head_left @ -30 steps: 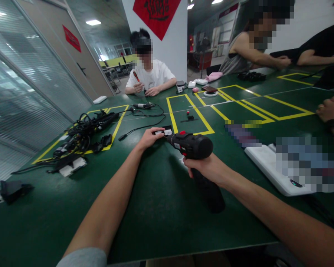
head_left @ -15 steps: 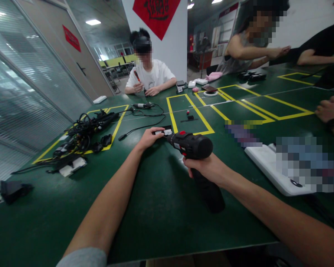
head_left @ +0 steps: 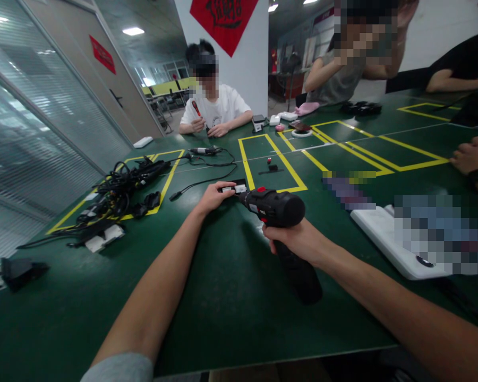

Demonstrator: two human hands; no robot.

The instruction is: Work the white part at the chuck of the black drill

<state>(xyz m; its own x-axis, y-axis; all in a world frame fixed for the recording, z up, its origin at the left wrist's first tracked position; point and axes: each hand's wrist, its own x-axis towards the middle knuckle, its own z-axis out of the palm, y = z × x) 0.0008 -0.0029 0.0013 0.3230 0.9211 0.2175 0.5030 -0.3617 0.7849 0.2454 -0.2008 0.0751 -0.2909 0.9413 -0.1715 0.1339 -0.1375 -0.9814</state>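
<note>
- Two hands, each on its own thing: left hand (head_left: 215,197) pinching a small black piece (head_left: 240,189) with white labels, right hand (head_left: 290,234) wrapped round the grip of a black power drill (head_left: 276,207).
- Black piece lies on the green table (head_left: 215,302), ahead of the person, just beside the near left corner of a yellow tape rectangle (head_left: 286,161).
- Drill nose ends right by the left thumb. Can't tell from here if the bit touches the piece.
- To do this well, I'd say: bit square in its seat, steady push along the drill's axis, gentle trigger. Tilt risks slipping.
- Thumb looks too near the bit; I'd shift it back and pin the piece firmly.
- Pose: left arm reaching out nearly straight, low over the table. Right forearm angled in from the right, drill body pointing left and away, handle sloping down and back.
</note>
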